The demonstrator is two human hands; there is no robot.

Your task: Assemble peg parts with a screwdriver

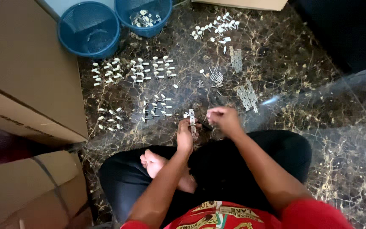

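Brown cardboard boxes (26, 85) fill frame left; blue baskets (90, 29) upper left. Left hand (185, 136) grips metal strip (192, 123); right hand (224, 118) pinched, contents unclear.

The scene is dim and soft overall, with fine detail smeared and grainy. Daylight falls from the upper side, leaving a pale bluish glare streak on the glossy dark brown marble floor (301, 85). The far upper right corner sinks into near black. Both hands are slightly motion-blurred, and the tan cardboard boxes (22, 85) bow outward at the left edge.
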